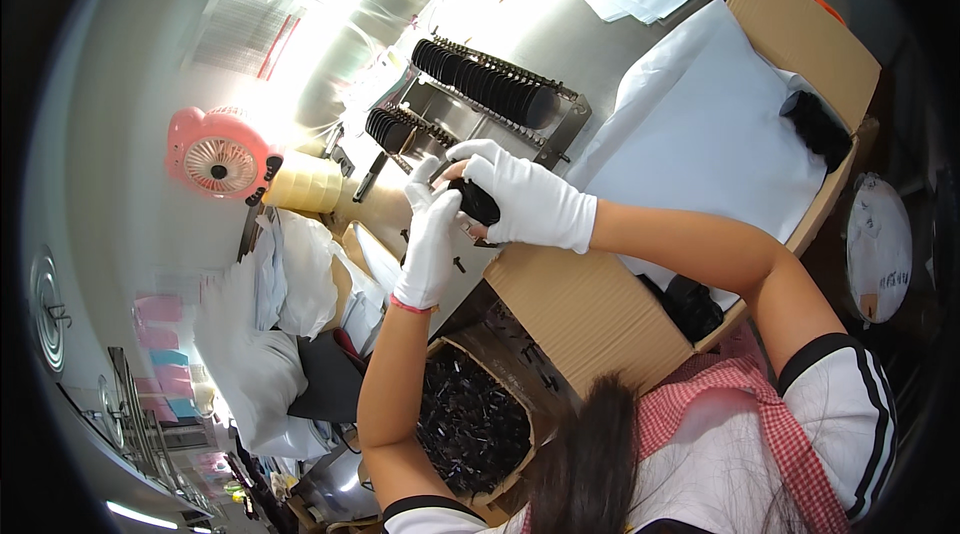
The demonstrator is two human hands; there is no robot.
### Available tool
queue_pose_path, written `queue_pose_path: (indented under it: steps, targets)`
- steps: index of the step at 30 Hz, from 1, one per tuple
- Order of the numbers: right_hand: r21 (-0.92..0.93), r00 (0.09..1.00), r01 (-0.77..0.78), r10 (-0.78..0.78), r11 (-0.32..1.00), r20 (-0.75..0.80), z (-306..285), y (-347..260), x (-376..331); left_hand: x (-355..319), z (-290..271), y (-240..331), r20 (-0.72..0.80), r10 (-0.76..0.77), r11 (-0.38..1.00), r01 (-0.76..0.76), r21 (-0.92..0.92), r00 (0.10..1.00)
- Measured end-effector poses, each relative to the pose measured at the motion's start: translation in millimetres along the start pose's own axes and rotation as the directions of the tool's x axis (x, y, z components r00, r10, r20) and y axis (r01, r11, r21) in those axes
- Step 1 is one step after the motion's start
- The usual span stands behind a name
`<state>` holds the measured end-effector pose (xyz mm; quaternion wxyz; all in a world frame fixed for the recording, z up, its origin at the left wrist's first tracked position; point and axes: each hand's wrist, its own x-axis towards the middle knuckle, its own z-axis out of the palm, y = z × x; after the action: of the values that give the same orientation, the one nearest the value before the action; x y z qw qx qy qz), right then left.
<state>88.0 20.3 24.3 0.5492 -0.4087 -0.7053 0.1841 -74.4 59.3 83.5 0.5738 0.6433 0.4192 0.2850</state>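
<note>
Both of my hands wear white gloves with some fingertips bare, and they meet in front of the metal rack. My right hand (530, 196) is closed around a dark, rounded black piece (476, 202); its exact kind does not show. From the left, my left hand (432, 239) has its fingers bent against the same piece, partly hiding it. Just beyond, the metal rack (572, 124) carries two rows of upright black discs, a long row (480, 82) and a shorter row (388, 130).
An open cardboard box (580, 309) with a white liner (700, 124) stands at right, black bundles at its edges. Below my left forearm is a box of small black parts (470, 424). A pink fan (220, 159) and yellow tape rolls (305, 182) sit at left.
</note>
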Motion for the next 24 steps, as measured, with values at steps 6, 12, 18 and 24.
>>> queue_pose_path:
  steps: [6, 12, 18, 24]
  targets:
    - [-0.06, 0.99, 0.134, -0.132, 0.989, 0.046, 15, -35, -15, -41, 3, -27, 0.215, -0.053, 0.87, 0.151, -0.47, 0.975]
    - [0.019, 0.929, 0.159, -0.156, 0.987, 0.336, 15, -66, -37, -102, 8, -53, 0.178, -0.158, 0.746, 0.236, -0.623, 0.971]
    - [0.052, 0.812, -0.072, 0.028, 0.996, 0.583, 44, -88, -54, -165, 6, -75, 0.246, -0.24, 0.853, 0.325, -0.408, 0.939]
    - [0.009, 0.708, 0.295, -0.225, 0.955, 0.67, 101, -119, -105, -254, 7, -116, 0.262, -0.294, 0.531, 0.385, -0.755, 0.919]
